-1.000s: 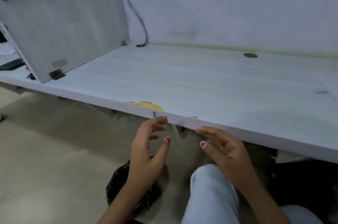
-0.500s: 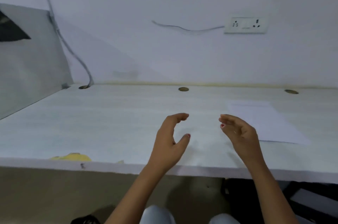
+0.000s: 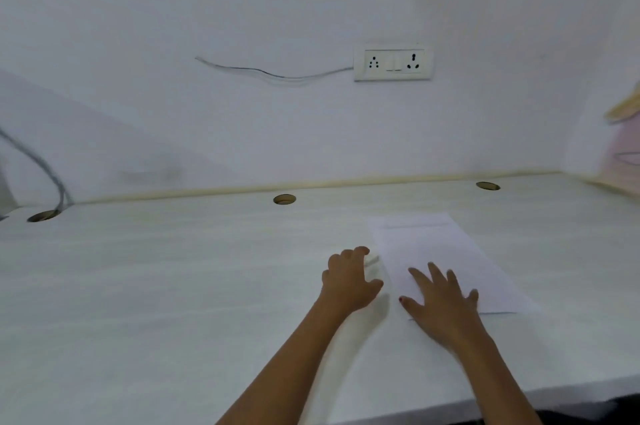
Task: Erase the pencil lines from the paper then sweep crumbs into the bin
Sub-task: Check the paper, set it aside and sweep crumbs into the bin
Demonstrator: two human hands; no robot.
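Right hand (image 3: 440, 300) lies flat, fingers spread, pressing the 6 o'clock end of the paper (image 3: 433, 248) onto the desk (image 3: 173, 286). Left hand (image 3: 348, 282) is curled over a small pale block (image 3: 373, 260) at its 1 o'clock, maybe an eraser. Can't tell if it's actually gripped. There's a faint line near the sheet's 12 o'clock edge, so I'd guess erasing hasn't started. No crumbs or bin in view. Nothing readable anywhere, socket plate (image 3: 393, 62) included.

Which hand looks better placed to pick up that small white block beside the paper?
Left. The left hand curls its fingers beside the small white block, likely the eraser, at the left edge of the paper; the right hand lies flat on the paper, steadying it.
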